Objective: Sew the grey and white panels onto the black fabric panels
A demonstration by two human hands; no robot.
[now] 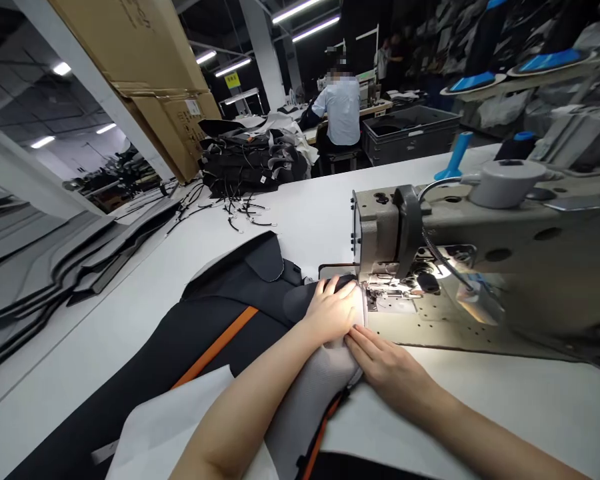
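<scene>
Left hand and right hand press flat (fingers spread) on grey padded fabric, steadying it beside the beige sewing machine

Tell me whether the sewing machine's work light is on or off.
On. The needle area of the sewing machine glows brightly, and that light washes over the left hand and the grey fabric.
</scene>
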